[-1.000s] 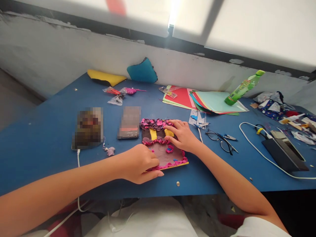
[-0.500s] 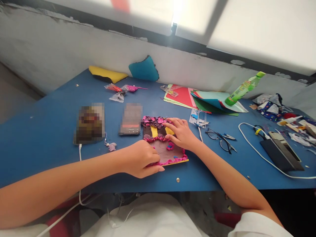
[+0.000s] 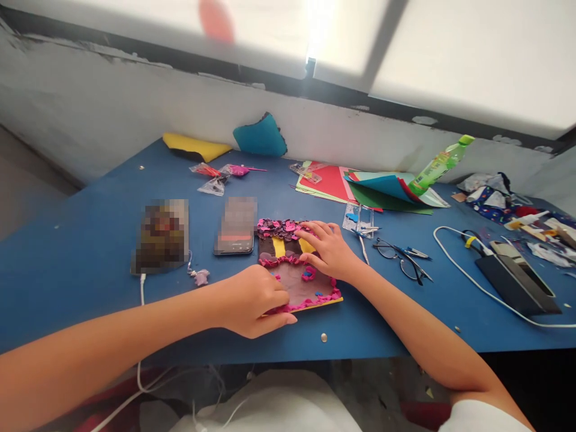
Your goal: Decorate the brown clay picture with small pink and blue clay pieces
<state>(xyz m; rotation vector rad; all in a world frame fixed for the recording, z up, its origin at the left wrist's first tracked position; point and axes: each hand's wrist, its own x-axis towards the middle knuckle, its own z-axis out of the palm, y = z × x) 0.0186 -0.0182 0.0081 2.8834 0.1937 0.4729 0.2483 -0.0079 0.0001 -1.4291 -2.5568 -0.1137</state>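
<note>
A clay picture (image 3: 297, 287) lies flat near the table's front edge. It has a mauve lower field, a ruffled pink border, a small pink-and-blue flower, dark brown and yellow blocks, and pink and dark petals along its top. My left hand (image 3: 256, 300) is at the picture's lower left corner, its fingers curled in and its thumb stretched along the front edge. Whatever is under those fingertips is hidden. Spread fingers of my right hand (image 3: 330, 251) rest on the upper right of the picture, over the petals and yellow block.
Left of the picture are a phone (image 3: 236, 225) and a blurred device (image 3: 162, 237) with a white cable. Glasses (image 3: 400, 258), a clear case (image 3: 359, 217) and a power bank (image 3: 517, 282) lie right. Behind are coloured sheets (image 3: 330, 182) and a green bottle (image 3: 441, 165).
The whole view has shifted slightly, so the table sits a little lower in the picture. Both hands keep nearly the same places on the clay picture.
</note>
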